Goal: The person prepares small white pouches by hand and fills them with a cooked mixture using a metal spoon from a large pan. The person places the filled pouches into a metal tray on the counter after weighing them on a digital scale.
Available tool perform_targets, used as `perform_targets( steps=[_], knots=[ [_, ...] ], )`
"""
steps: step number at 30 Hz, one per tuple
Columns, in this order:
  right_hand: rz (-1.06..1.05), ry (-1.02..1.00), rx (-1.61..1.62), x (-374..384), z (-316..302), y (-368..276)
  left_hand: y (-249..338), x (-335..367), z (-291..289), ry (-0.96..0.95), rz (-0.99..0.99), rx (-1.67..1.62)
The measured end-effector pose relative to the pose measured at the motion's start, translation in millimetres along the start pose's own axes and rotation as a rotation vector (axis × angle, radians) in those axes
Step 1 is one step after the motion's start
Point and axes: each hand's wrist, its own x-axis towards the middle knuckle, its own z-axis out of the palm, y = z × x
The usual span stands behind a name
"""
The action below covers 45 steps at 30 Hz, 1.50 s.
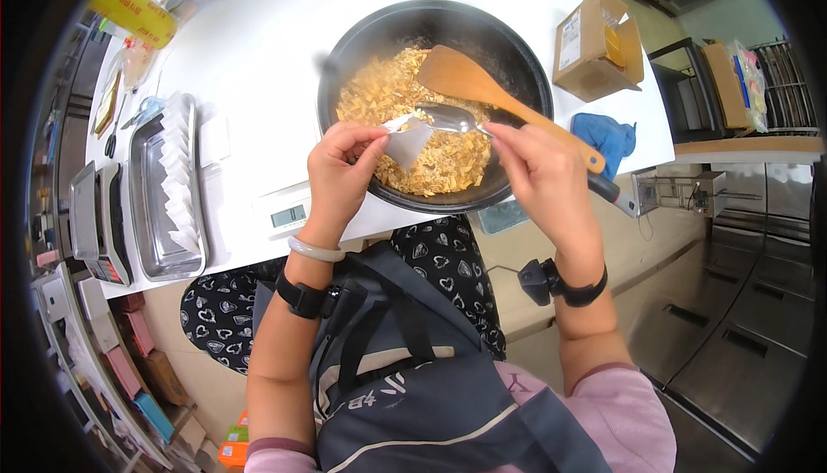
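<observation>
My left hand [338, 167] pinches a small white pouch [410, 147], holding it over a large dark wok [331, 85]. Between the thumb and fingers of my right hand [544, 173] is the handle of a metal scoop [450, 118], its bowl beside the pouch's upper edge. Whether the scoop bowl holds anything I cannot tell. Yellowish-brown dry shreds and flakes [379, 87] fill much of the wok. Across its right side lies a wooden spatula [474, 82], handle over the rim. A white digital scale [289, 217] sits by the table's near edge, left of the wok.
Left on the white table [258, 59], a metal tray [146, 193] carries a row of white pouches [178, 176]. Another scale [99, 219] stands beyond it. An opened cardboard box [579, 59] and a blue cloth [606, 139] lie right of the wok. Metal cabinets [724, 292] flank the right.
</observation>
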Motion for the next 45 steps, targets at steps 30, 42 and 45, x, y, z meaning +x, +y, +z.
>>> perform_targets(
  steps=[30,42,45],
  knots=[
    [-0.042,0.098,0.353,15,34,-38,37,-26,0,0.043,0.001,-0.315],
    [-0.115,-0.033,0.481,7,48,-51,45,-36,-36,-0.258,-0.077,-0.13],
    [-0.091,-0.032,0.483,3,57,-47,51,-40,-31,-0.223,0.042,0.062]
  ],
)
